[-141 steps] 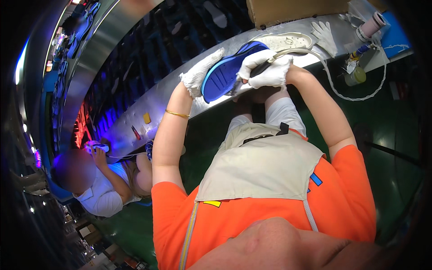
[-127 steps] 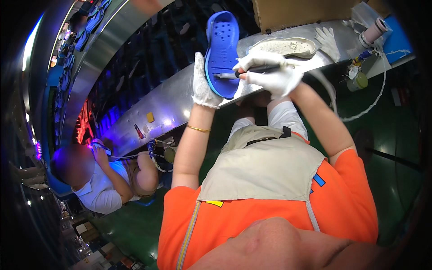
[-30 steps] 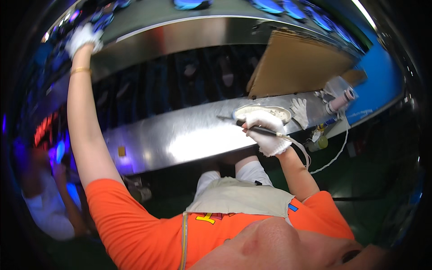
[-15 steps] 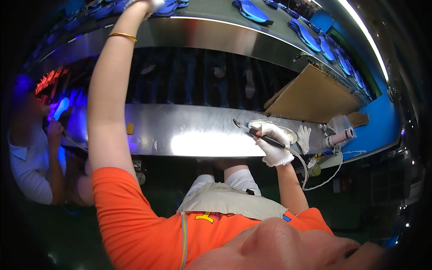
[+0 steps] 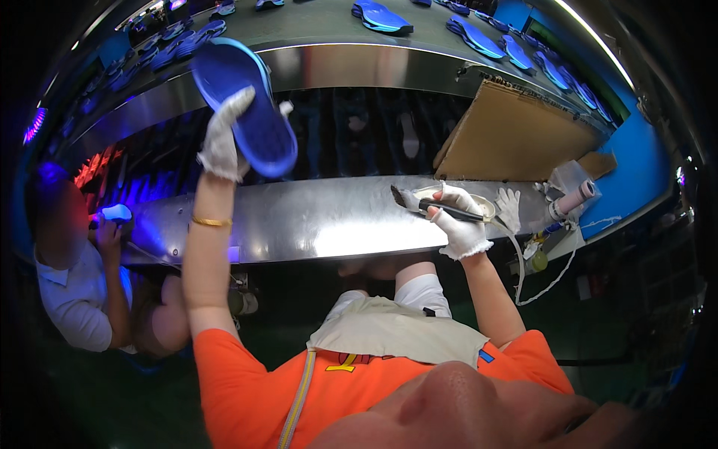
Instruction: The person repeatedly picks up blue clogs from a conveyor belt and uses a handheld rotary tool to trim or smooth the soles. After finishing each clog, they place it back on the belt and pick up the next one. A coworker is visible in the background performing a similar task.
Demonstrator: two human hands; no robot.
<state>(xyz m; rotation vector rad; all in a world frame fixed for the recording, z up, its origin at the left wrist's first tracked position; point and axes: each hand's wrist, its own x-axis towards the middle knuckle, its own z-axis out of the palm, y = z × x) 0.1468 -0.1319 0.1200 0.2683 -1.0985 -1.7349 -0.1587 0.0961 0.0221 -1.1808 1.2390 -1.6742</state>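
Note:
In a white glove, my left hand [image 5: 222,142] grips a blue shoe sole [image 5: 263,138] by its edge, the thumb lying across its inner face. The sole is raised, tilted, between the bench and the conveyor. My right hand [image 5: 462,228], also in a white glove with bare fingertips, is closed round the black handle of a brush [image 5: 410,199]. A pale tube [image 5: 517,258] runs from the handle's end. Partly hidden behind this hand, a shallow whitish dish [image 5: 488,206] rests on the bench.
Blue soles [image 5: 475,36] ride the dark conveyor [image 5: 314,22] beyond the metal bench [image 5: 299,217]. At right are a loose white glove [image 5: 508,209], a cardboard sheet [image 5: 520,138] and a pink roll [image 5: 576,200]. A co-worker [image 5: 75,299] sits at left, holding a glowing blue-white piece [image 5: 117,212].
My left hand has come back from the conveyor with a blue sole in it. My right hand keeps the brush, its bristles now turned more into view.

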